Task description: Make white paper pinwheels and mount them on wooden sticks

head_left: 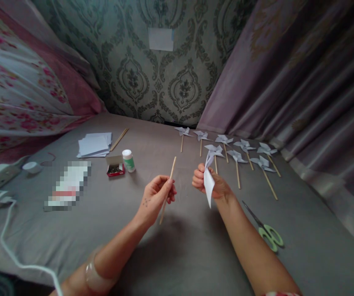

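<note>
My left hand (160, 191) is closed around a thin wooden stick (173, 166), held tilted with its top leaning right. To its right, my right hand (200, 179) pinches a folded white paper pinwheel (208, 187), seen nearly edge-on. No stick shows on this pinwheel, and the fingertips behind it are partly hidden. The two hands are apart, above the grey cloth surface (183, 250). Just beyond my right hand lie several finished paper pinwheels on sticks (237, 157).
Green-handled scissors (269, 236) lie right of my right forearm. At left are a stack of white paper (93, 144), spare sticks (119, 139), an open small red box (115, 169) of metal bits, a white-green bottle (129, 161), a power strip (1, 179) and a white cable (25, 265).
</note>
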The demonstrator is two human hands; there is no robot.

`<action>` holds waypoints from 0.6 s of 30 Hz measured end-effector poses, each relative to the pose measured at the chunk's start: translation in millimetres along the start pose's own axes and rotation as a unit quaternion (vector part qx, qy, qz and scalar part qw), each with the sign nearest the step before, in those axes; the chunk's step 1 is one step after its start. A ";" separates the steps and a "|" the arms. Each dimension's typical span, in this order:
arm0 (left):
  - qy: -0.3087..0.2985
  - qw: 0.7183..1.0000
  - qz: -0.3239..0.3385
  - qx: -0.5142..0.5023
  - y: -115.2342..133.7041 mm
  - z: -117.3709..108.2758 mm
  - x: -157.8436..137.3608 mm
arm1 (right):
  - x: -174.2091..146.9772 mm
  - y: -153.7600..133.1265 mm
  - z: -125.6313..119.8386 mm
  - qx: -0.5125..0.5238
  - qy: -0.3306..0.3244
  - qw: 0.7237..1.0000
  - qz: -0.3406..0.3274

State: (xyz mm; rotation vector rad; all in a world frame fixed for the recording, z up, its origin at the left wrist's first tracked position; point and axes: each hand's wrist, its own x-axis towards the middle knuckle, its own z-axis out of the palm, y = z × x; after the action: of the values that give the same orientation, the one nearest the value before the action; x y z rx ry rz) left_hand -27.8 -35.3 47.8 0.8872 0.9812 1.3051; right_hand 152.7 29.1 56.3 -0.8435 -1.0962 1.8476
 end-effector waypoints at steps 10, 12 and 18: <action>-0.052 0.998 0.009 0.046 -0.7 9.6 -14.2 | 29.7 26.5 10.6 0.053 -0.011 0.995 -0.082; -0.058 0.997 0.006 0.047 -1.4 9.7 -15.0 | 29.6 30.1 13.8 0.057 -0.023 0.994 -0.089; -0.079 0.996 -0.005 0.048 -3.9 10.9 -17.6 | 26.0 26.3 25.3 0.070 -0.035 0.991 -0.106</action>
State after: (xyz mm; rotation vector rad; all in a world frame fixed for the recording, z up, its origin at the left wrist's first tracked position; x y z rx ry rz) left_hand -16.4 -53.0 49.3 1.0422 0.9280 1.1686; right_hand 111.8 35.0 39.0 -0.5632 -1.0439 1.7630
